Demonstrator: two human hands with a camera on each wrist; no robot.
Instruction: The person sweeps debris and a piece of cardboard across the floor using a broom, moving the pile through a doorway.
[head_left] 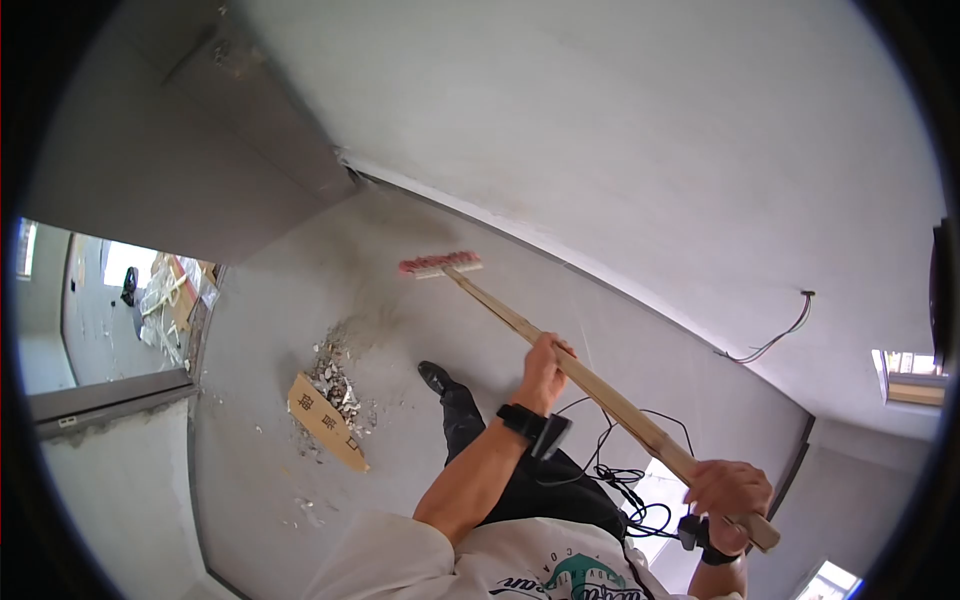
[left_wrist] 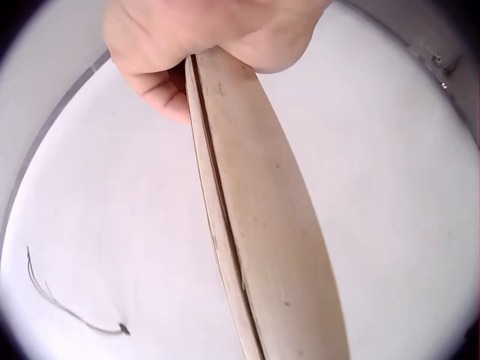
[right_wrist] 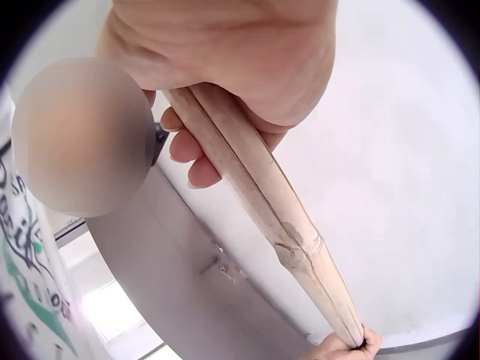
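A long-handled push broom with red and white bristles (head_left: pixel 440 264) rests its head on the grey floor. Its bamboo handle (head_left: pixel 610 400) runs diagonally back toward the person's body. My left hand (head_left: pixel 545 372) grips the handle partway along. Nearer its end, my right hand (head_left: pixel 730 490) wraps round the bamboo. In the left wrist view the cracked handle (left_wrist: pixel 262 210) passes under the left hand (left_wrist: pixel 210 37). The right wrist view has the right hand's fingers (right_wrist: pixel 196 154) curled round the pole, with the left hand (right_wrist: pixel 349 346) farther down it.
A pile of rubble (head_left: pixel 335 385) lies on the floor beside a torn cardboard piece (head_left: pixel 325 422). Black cables (head_left: pixel 625 480) lie near the person's legs. Wires (head_left: pixel 790 335) stick out of the white wall (head_left: pixel 640 120). Through a doorway at left lies heaped debris (head_left: pixel 175 300).
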